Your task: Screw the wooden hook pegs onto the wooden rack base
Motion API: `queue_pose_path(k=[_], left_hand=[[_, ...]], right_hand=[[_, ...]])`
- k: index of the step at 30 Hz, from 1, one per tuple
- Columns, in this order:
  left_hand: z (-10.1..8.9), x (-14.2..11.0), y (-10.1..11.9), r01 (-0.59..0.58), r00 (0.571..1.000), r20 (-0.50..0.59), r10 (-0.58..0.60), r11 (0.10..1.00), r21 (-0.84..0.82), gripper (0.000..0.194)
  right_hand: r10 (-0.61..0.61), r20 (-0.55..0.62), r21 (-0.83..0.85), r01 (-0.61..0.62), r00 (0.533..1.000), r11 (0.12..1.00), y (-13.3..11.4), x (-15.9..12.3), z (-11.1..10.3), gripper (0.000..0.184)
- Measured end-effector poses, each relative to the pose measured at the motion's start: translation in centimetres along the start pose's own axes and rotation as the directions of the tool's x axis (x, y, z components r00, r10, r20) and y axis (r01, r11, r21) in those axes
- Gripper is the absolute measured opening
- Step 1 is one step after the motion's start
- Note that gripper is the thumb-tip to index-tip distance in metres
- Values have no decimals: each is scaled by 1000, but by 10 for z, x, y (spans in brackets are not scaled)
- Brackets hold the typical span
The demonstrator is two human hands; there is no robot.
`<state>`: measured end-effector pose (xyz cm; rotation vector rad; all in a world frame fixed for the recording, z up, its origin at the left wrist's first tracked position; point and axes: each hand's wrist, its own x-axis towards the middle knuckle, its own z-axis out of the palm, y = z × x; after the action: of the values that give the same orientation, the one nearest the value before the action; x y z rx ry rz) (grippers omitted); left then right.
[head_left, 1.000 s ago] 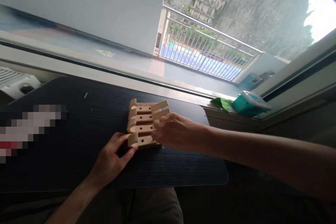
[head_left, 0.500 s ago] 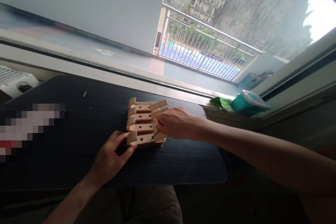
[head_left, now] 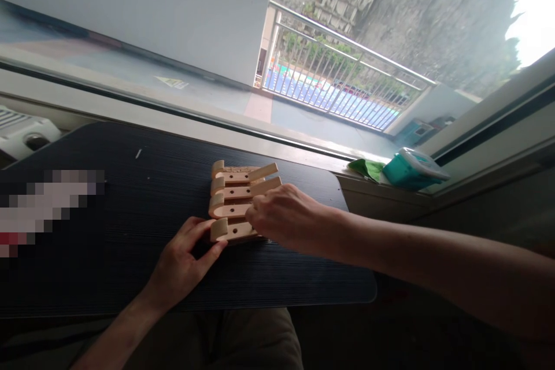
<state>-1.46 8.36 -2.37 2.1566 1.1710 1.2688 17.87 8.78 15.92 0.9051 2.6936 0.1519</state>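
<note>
A pale wooden slatted piece (head_left: 232, 192) lies on the dark table (head_left: 303, 277). Its parallel bars have curved left ends and dark holes, and two flat wooden strips (head_left: 265, 185) slant up at its right. My left hand (head_left: 184, 254) grips the near left corner, with the thumb in front and the fingers behind. Over the right end of the nearest bar, my right hand (head_left: 277, 214) is closed. It holds a thin metal rod-like tool, hidden under the fingers now but visible half a second ago with its tip at a hole in that bar.
A small white sliver (head_left: 139, 154) lies on the far left of the table. A blurred-out patch (head_left: 47, 202) covers the left side. On the window ledge are a green cloth (head_left: 366, 169) and a teal box with a clear lid (head_left: 414, 169). A white appliance (head_left: 28, 133) stands at far left.
My right hand rose and turned, showing the metal tool at the hole, then came back down and left over the nearest bar. My left hand kept its grip; the wooden piece stayed in place.
</note>
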Motion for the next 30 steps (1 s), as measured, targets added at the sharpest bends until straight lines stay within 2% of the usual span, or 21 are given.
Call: queue_pose_path(k=[3, 7, 11, 14, 18, 21, 23, 26, 30], left_hand=[[1, -1, -1, 3, 1000, -3, -3, 1000, 7, 23], [1, -1, -2, 20, 1000, 8, -20, 1000, -7, 24], [0, -1, -1, 31, 999, 7, -31, 999, -12, 24], [0, -1, 0, 39, 999, 7, -39, 999, -8, 24], [-1, -1, 1, 33, 999, 10, -33, 999, -9, 24], [-1, 0, 2, 24, 1000, 12, -24, 1000, -11, 23], [-1, 0, 2, 19, 1000, 5, -19, 1000, -13, 23], [0, 0, 1, 22, 1000, 1, -22, 1000, -12, 22], [0, -1, -1, 59, 998, 10, -59, 998, 1, 24]], right_hand=[[130, 63, 43, -133, 990, 990, 2, 5, 2, 24], [292, 193, 108, -316, 937, 942, 7, 9, -4, 27], [349, 235, 88, -377, 907, 922, 8, 4, -11, 32], [312, 180, 28, -322, 933, 946, 5, -4, -14, 20], [81, 57, -83, -76, 995, 994, 0, -8, -14, 24], [-92, -5, -152, 90, 996, 984, -2, -7, -7, 31], [-155, -26, -168, 149, 988, 975, -3, -5, -1, 32], [-153, -9, -145, 150, 988, 978, -5, -4, 5, 31], [-14, 78, -15, 15, 997, 1000, -4, -1, 1, 31]])
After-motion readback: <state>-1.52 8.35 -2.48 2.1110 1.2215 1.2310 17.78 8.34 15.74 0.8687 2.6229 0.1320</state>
